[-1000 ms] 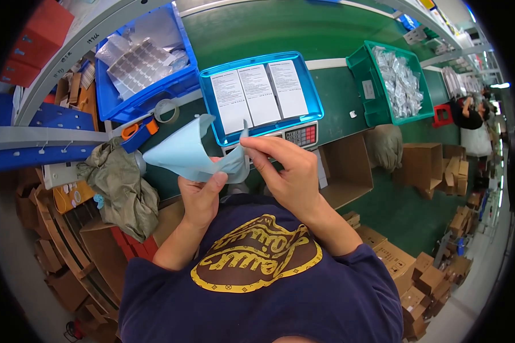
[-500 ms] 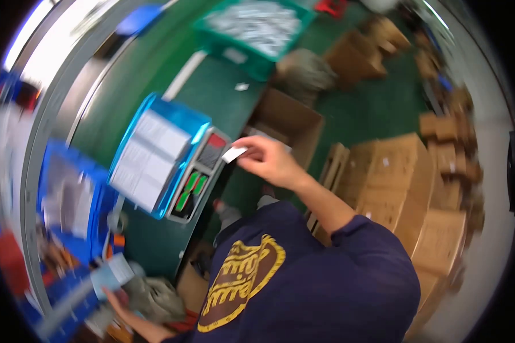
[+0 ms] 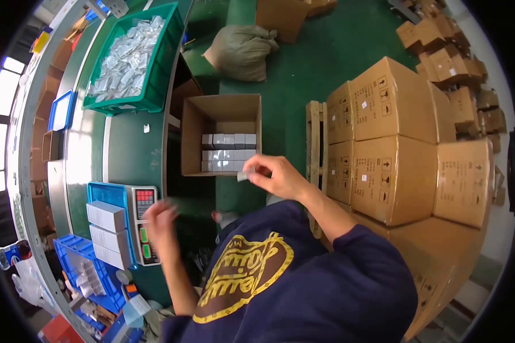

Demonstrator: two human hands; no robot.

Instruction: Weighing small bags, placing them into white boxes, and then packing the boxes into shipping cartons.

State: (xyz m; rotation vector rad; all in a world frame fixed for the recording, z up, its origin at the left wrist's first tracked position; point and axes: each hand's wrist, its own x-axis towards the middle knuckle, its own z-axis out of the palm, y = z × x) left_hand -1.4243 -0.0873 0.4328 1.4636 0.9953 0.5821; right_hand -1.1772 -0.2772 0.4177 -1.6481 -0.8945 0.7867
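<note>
Between the thumb and fingers of my right hand [image 3: 279,176] is a small flat white piece [image 3: 244,175], which may be a label or packet. That hand is closed on it, over the near edge of an open carton [image 3: 191,137] with rows of small white boxes [image 3: 229,154] inside. My left hand [image 3: 161,222], smeared by motion, is beside the keypad of a digital scale [image 3: 145,196]; whether it holds anything is unclear. On the scale, a blue tray [image 3: 100,191] carries several white boxes [image 3: 107,234] lined up.
A green crate [image 3: 169,63] full of small clear-and-white packets stands on the far bench. Stacked cartons [image 3: 383,171] rise on my right beside a wooden pallet [image 3: 315,148]. A tied sack [image 3: 243,51] lies beyond the open carton. A blue crate [image 3: 86,268] stands at the left.
My view has turned and levelled. The left hand has moved from beside a light-blue item at lower left up to the scale. The right hand, still pinching the white piece, is now near the carton.
</note>
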